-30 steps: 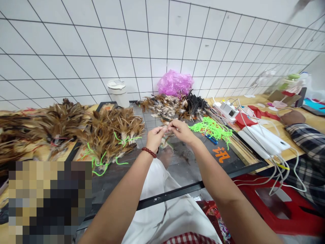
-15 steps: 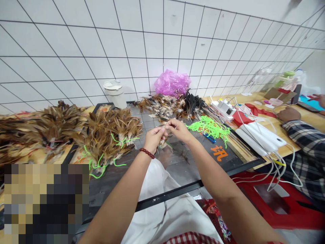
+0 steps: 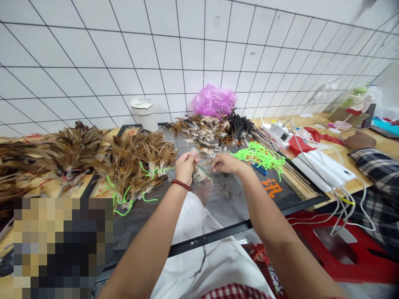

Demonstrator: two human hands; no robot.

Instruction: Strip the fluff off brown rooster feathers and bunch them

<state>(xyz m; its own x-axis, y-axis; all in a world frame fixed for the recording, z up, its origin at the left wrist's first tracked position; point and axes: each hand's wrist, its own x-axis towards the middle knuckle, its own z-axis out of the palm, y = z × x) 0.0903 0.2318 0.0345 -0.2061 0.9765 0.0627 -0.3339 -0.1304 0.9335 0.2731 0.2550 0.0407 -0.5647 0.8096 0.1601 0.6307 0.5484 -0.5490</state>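
Note:
Over the middle of the dark mat, my left hand (image 3: 186, 167) is closed in a pinch. A small brownish feather tuft (image 3: 195, 169) shows under its fingertips, mostly hidden. My right hand (image 3: 227, 163) hovers a short way to the right with its fingers curled together; whether they hold anything is too small to see. A small printed piece (image 3: 202, 177) lies just below and between the hands. Beyond them spreads a heap of mixed feathers (image 3: 205, 131) with black feathers (image 3: 241, 126) at its right end. Dark feather scraps (image 3: 229, 189) lie below my right hand.
Brown feather bundles (image 3: 137, 162) with green ties lie left. Green cords (image 3: 262, 155) and blue-handled scissors (image 3: 259, 168) are right. A white lidded cup (image 3: 145, 114) and pink plastic bag (image 3: 214, 99) stand by the wall. Cables, a power strip (image 3: 279, 133) and another person's hand (image 3: 360, 140) are farther right.
My hands were together at the fingertips and are now apart. The right hand has moved away to the right, uncovering more of the printed piece. The view has shifted slightly.

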